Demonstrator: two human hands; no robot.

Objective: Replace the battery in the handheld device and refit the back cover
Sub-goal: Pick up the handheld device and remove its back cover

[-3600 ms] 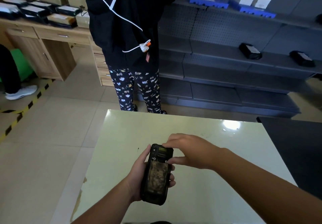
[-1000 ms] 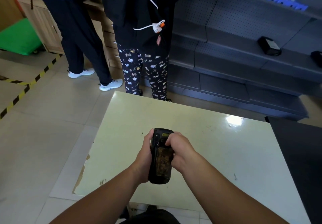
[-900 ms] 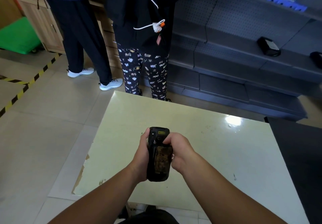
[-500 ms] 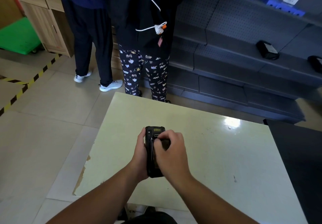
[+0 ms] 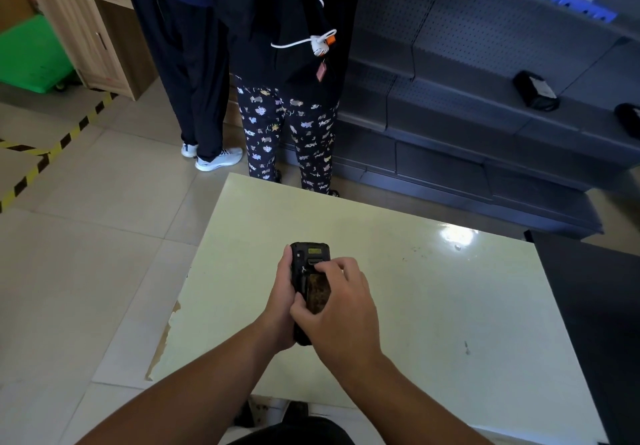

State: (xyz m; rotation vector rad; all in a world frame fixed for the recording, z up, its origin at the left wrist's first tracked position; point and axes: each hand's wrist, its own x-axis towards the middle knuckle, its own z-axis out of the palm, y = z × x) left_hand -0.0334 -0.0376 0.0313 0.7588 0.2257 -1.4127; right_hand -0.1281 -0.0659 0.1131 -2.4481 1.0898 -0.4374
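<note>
A black handheld device (image 5: 304, 257) is held back side up over the pale green table (image 5: 433, 288). My left hand (image 5: 282, 302) wraps its left side and lower end. A worn brownish back cover (image 5: 317, 294) sits on its middle. My right hand (image 5: 341, 304) grips that cover, thumb at its lower left and fingertips at its upper edge. The cover's left edge looks slightly raised off the body. The device's lower end is hidden behind my hands.
Two people stand just past the table's far edge, one in patterned trousers (image 5: 291, 132), one in dark trousers (image 5: 197, 73). Grey shelving (image 5: 485, 98) carries black devices (image 5: 535, 91). A black surface (image 5: 595, 299) adjoins the table's right side. Wooden cabinets (image 5: 86, 25) stand far left.
My right hand has moved from the device's right side onto the back cover and now grips it. The second person has stepped closer to the one in patterned trousers.
</note>
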